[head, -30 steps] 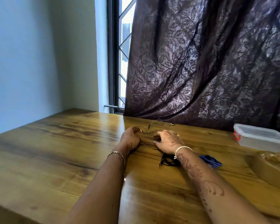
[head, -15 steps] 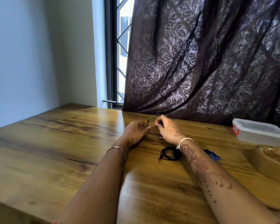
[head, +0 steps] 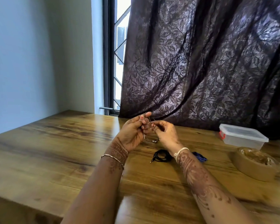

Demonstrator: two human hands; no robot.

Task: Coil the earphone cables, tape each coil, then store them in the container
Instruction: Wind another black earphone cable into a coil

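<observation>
Black cable [head: 162, 156], blue cable [head: 200, 157], one container [head: 242, 137]

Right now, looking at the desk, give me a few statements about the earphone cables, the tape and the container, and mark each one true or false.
1. The left hand and the right hand both hold a thin earphone cable above the table. True.
2. The black coil lies inside the container. False: it lies on the table, near the right wrist.
3. The container's lid is on. True.
4. The left hand holds the tape roll. False: the roll rests on the table at the right, untouched.
</observation>
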